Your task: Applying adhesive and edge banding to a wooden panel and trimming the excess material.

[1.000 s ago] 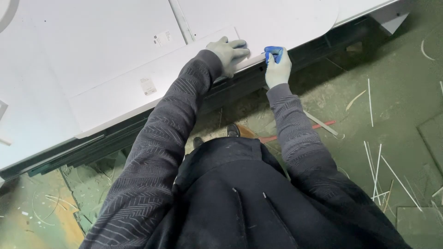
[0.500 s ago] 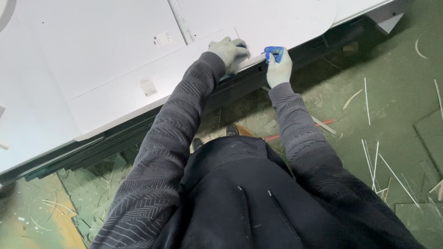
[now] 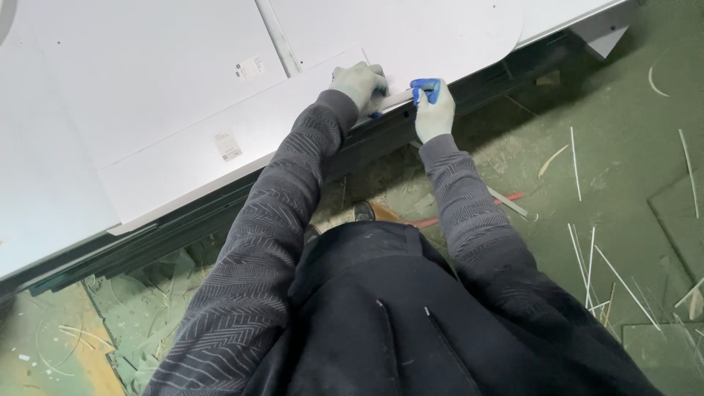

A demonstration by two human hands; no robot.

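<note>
two gloved hands work at the near edge of a white panel lying flat on a bench. left hand presses down on the panel right by its edge, fingers bent, gripping nothing that shows. right hand is closed round a small blue tool held against that edge. the panel looks stiff, smooth and likely slippery – wide and probably heavy, best held along its long edges. thin white strips lie about the green floor – they look light and bendy.
</note>
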